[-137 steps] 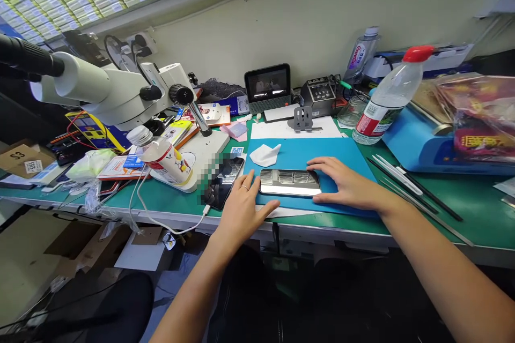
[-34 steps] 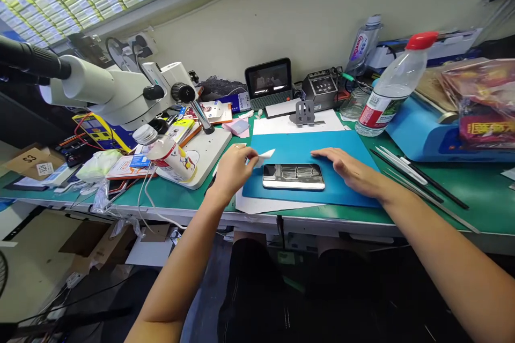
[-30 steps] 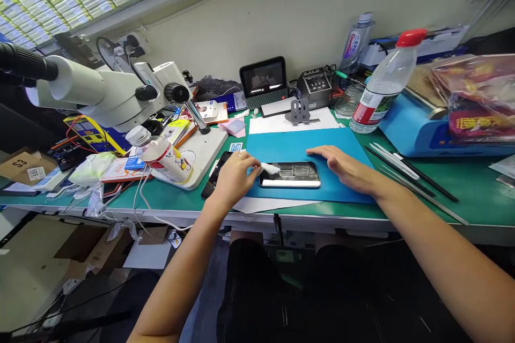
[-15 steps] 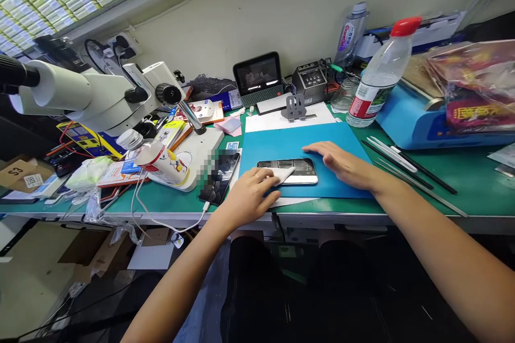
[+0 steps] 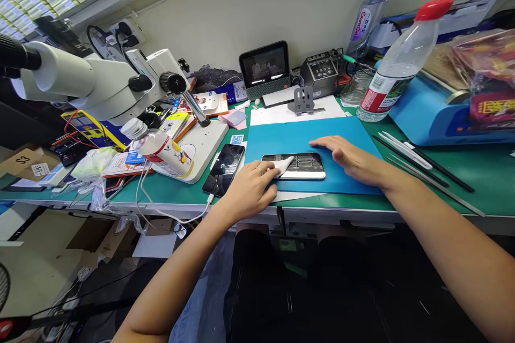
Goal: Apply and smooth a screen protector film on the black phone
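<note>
A smartphone with a glossy dark face lies flat on a blue mat. Over its left end, my left hand presses a white cloth against the glass, fingers closed on the cloth. My right hand is just right of the phone, fingers stretched out and nothing in it. Left of my left hand lies a second phone, dark, with a white cable plugged into its lower end.
A microscope and a drink bottle stand at left. Behind the mat are a small screen and a grey metal holder. Tweezers and thin tools, a red-capped bottle and a blue machine are at right.
The whole view has shifted slightly. My left hand still holds the cloth on the phone, the cloth's tip now lying more upright on the glass. My right hand keeps its open pose.
</note>
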`<move>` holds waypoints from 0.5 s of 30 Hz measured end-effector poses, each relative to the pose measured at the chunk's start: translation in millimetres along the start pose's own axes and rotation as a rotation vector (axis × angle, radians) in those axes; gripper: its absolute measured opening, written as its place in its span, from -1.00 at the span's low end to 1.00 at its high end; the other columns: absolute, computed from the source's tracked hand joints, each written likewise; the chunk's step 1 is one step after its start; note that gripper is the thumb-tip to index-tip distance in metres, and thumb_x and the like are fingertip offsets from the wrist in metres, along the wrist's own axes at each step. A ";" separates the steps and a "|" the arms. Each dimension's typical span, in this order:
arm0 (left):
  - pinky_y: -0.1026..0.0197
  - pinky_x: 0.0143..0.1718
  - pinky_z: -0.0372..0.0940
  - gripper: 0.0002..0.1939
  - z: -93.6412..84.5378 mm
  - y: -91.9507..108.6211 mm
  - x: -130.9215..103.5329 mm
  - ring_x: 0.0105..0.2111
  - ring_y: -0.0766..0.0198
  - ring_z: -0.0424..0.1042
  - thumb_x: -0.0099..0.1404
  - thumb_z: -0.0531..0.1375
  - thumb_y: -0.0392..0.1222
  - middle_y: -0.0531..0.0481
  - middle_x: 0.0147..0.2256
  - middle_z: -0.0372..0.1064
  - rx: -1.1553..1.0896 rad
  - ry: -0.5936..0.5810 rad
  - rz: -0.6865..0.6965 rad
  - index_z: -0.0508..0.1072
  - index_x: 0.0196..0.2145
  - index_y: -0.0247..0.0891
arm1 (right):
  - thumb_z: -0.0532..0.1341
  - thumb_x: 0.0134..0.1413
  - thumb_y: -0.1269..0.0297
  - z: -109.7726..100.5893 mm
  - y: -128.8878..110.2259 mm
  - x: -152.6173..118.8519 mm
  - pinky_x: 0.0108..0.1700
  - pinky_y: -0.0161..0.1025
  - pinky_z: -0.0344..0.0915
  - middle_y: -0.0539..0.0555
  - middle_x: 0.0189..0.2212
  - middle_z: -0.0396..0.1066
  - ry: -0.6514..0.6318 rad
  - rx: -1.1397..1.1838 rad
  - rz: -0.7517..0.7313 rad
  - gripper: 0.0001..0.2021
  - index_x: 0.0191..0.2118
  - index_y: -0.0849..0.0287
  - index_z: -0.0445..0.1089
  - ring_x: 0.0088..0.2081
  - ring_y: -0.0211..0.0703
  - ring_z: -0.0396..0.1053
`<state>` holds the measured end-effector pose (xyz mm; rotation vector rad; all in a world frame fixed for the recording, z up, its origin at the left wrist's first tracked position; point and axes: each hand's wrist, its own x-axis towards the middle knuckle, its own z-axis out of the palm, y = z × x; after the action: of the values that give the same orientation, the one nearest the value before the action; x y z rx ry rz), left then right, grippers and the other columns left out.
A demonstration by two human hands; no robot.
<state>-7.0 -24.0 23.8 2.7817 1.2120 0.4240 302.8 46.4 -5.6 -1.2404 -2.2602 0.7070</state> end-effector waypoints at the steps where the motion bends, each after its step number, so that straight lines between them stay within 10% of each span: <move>1: 0.00 0.14 0.25 -0.66 2.4 3.7 2.5 0.07 0.04 0.36 0.43 0.07 -0.23 -0.13 0.09 0.40 -0.008 0.001 0.010 0.40 0.12 -0.19 | -0.33 0.05 -0.52 0.4 0.0 0.1 0.36 0.30 0.08 0.12 0.28 0.34 0.005 0.000 -0.003 -0.05 0.28 -0.11 0.34 0.32 0.33 0.17; 9: 0.00 0.14 0.22 -0.61 18.4 16.9 48.6 0.10 0.02 0.32 0.43 0.03 -0.22 -0.15 0.15 0.36 0.014 0.003 -0.022 0.37 0.16 -0.27 | -0.36 -0.01 -0.56 1.5 1.9 1.8 0.35 0.32 0.08 0.17 0.25 0.37 0.018 -0.008 -0.043 0.02 0.27 -0.06 0.37 0.29 0.39 0.21; 15: 0.00 0.17 0.21 -0.60 12.5 20.9 28.0 0.14 0.00 0.30 0.40 0.03 -0.23 -0.16 0.13 0.35 0.006 0.009 -0.034 0.35 0.15 -0.23 | -0.35 -0.02 -0.56 0.1 -3.5 0.3 0.35 0.30 0.10 0.18 0.25 0.37 0.021 0.008 -0.017 0.03 0.27 -0.02 0.36 0.30 0.37 0.20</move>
<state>29.5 -17.4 21.7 2.7631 1.2623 0.4319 300.4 45.0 -3.4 -1.2177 -2.2457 0.6932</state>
